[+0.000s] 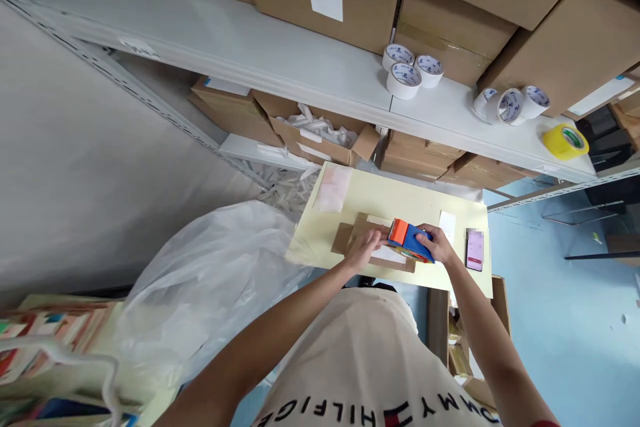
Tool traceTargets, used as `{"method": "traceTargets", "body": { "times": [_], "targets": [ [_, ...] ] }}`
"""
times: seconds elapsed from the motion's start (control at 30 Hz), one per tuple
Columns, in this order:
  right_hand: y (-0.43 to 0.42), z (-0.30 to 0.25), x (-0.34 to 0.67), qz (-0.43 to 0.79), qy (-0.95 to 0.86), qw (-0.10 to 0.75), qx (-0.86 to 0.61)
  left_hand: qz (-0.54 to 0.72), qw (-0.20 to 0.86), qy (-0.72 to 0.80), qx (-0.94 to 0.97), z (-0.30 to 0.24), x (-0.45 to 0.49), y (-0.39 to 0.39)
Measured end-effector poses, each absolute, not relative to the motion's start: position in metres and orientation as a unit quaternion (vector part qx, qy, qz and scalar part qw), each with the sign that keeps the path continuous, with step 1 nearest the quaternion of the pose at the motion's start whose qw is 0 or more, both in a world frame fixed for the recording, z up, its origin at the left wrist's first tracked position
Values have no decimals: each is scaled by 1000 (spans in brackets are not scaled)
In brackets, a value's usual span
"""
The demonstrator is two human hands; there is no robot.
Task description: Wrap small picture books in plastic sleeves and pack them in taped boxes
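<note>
your left arm [275,328] and right arm [477,313] reach forward and angle inward toward each other. your left hand [367,249] has its fingers stretched out toward the right one. your right hand [439,244] is curled in a grip, thumb pointing left, just beside the left hand.

Upside down, the white shirt [350,347] reads "OMMY HILFIG".
</note>
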State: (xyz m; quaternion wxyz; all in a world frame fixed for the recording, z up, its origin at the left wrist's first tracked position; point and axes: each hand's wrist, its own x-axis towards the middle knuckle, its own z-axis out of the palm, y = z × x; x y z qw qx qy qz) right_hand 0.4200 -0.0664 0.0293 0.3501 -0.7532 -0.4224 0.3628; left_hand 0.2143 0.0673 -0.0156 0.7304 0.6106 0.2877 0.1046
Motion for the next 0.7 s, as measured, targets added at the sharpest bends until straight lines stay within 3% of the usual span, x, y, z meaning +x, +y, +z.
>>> {"method": "traceTargets", "body": {
  "times": [0.3, 0.7],
  "targets": [
    [-71, 27, 420, 346, -444, 340, -753, 49, 901, 330, 277, -8, 238, 70],
    [-77, 36, 406, 313, -475, 323, -756, 18, 898, 328, 293, -5, 218, 77]
  ]
}}
